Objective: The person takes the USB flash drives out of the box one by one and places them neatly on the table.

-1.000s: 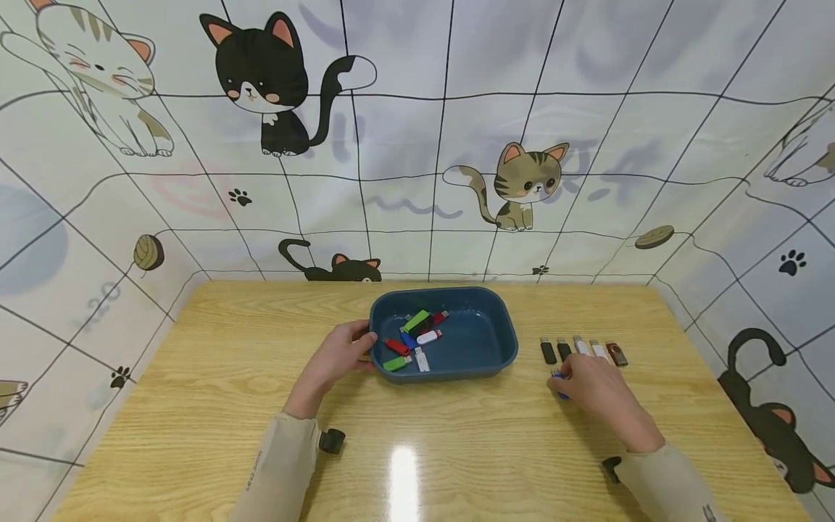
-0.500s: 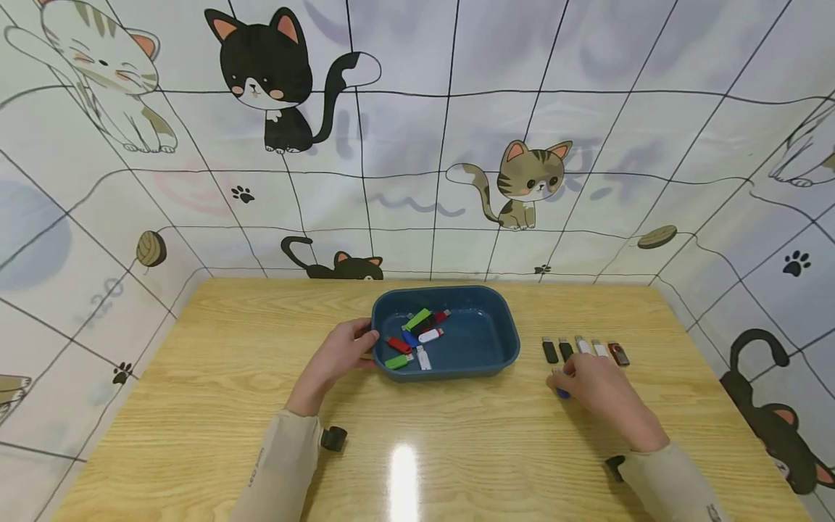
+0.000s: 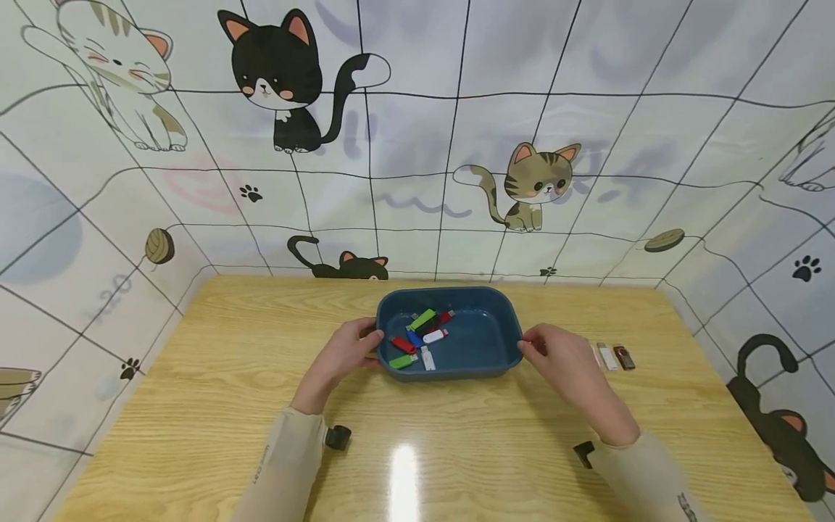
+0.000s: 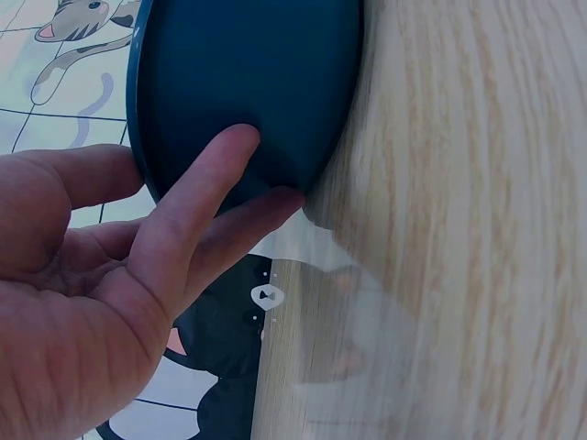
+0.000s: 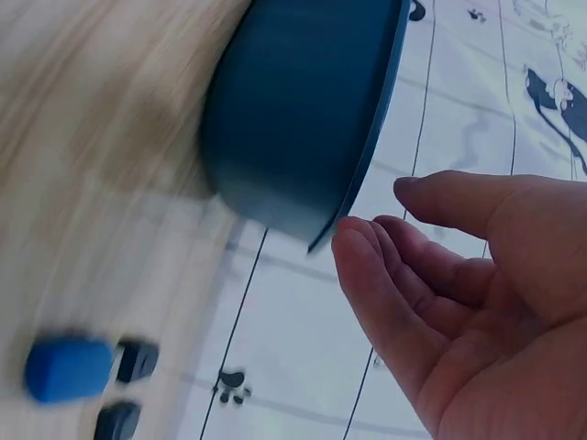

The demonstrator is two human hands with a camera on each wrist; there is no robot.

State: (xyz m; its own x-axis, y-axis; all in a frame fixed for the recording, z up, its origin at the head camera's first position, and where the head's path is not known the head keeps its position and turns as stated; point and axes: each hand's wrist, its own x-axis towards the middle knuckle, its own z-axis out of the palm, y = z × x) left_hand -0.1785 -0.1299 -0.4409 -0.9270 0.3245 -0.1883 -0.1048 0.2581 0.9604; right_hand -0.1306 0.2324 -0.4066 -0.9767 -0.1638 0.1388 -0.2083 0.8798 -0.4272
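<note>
A dark blue plastic bin (image 3: 489, 370) stands on the table, with several USB flash drives in its left part, among them a green stick (image 3: 402, 361), a red stick (image 3: 403, 344) and a white stick (image 3: 428, 358). My left hand (image 3: 342, 353) holds the bin's left end, a digit at the rim and fingers against the outer wall. At the right end, my right hand (image 3: 564, 359) has its fingertips close to the rim; its thumb and fingers stand apart with nothing between them. In the right wrist view a blue drive (image 5: 69, 367) and a black drive (image 5: 138, 359) lie on the table.
Right of my right hand lie a white drive (image 3: 607, 356) and a brown drive (image 3: 623, 357); in the head view the hand hides others beside them. A cat-printed wall (image 3: 417, 217) closes off the back and sides of the wooden table (image 3: 222, 377).
My right hand has let go of the blue drive beside the row and moved left and up to the bin's right end. The left hand stays at the bin; the view has shifted slightly.
</note>
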